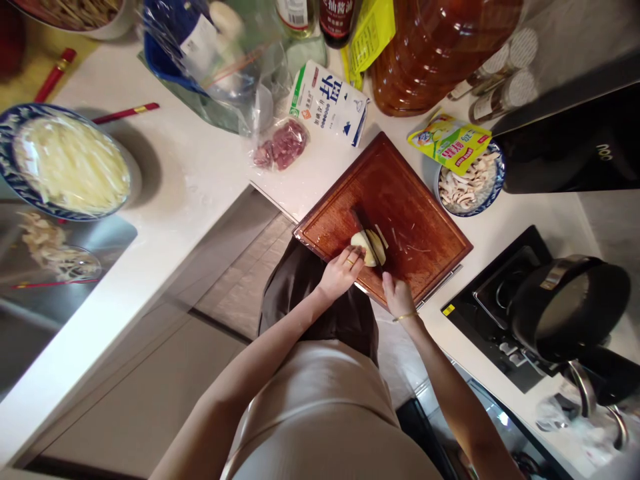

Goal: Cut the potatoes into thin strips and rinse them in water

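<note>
A peeled pale potato (pixel 371 248) lies near the front edge of a reddish wooden cutting board (pixel 400 193). My left hand (pixel 343 268) is curled with its fingertips pressing on the potato's left side. My right hand (pixel 397 293) is closed round the handle of a dark knife (pixel 365 227), whose blade rests across the potato. A few thin potato strips (pixel 400 240) lie on the board to the right of the blade.
A blue-rimmed bowl of shredded potato (pixel 70 163) sits at the left, above a sink (pixel 30 313). Behind the board are a salt bag (pixel 330 100), bagged meat (pixel 283 143), a large oil jug (pixel 440 47) and a mushroom bowl (pixel 470 183). A wok (pixel 565 307) stands on the stove at right.
</note>
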Motion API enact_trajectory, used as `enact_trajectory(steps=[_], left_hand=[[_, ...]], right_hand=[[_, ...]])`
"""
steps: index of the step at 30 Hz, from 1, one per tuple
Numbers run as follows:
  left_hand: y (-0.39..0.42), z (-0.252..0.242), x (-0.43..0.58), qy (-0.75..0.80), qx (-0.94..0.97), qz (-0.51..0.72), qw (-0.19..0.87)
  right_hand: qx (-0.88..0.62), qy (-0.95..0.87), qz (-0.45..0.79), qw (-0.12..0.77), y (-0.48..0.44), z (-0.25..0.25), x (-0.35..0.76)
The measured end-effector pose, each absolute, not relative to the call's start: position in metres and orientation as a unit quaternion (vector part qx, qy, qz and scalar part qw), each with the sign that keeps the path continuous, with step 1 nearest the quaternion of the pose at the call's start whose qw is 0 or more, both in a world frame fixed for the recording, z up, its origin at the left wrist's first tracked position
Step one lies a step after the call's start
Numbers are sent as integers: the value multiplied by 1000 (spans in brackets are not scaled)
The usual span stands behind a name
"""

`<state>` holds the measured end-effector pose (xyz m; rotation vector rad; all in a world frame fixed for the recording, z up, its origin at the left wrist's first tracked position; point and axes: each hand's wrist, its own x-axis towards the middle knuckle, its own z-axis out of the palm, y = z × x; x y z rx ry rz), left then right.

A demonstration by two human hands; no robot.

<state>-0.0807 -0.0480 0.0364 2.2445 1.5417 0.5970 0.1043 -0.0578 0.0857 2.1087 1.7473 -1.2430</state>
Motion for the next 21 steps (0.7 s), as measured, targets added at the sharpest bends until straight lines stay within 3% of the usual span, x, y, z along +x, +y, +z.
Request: enact_trajectory(steps=[6, 21], left_hand=[[-48, 36, -81, 544, 794, 200, 181], [-49, 32, -84, 541, 795, 196, 194]], right_hand=[[700, 571, -428, 32, -56, 71, 102], [699, 571, -431, 26, -63, 127, 102]])
